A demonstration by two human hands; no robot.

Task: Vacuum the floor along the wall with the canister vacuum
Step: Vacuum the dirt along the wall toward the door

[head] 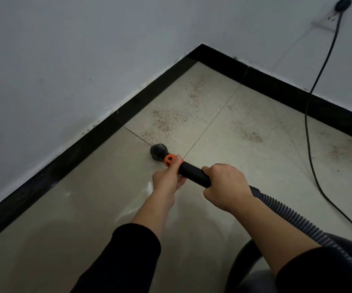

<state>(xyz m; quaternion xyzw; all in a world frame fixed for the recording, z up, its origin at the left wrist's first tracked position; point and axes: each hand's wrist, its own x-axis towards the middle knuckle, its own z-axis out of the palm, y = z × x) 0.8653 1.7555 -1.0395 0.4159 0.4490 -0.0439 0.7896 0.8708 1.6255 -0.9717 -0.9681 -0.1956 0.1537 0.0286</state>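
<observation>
Pale wall (65,60) meets beige tiled floor (86,208) at a corner, edged by a black baseboard (86,140). A black power cord (307,127) hangs from the right-hand wall and trails across the floor. The vacuum's ribbed grey hose (287,214) rises from lower right into a black tube (194,172). Right hand (227,185) is clenched over the tube's rear end. Left hand (167,178) grasps it further forward, thumb against the orange collar (169,160). The round black nozzle (158,152) sits at the floor near the left baseboard, apart from it. Brown grit patches (162,121) lie just beyond.
</observation>
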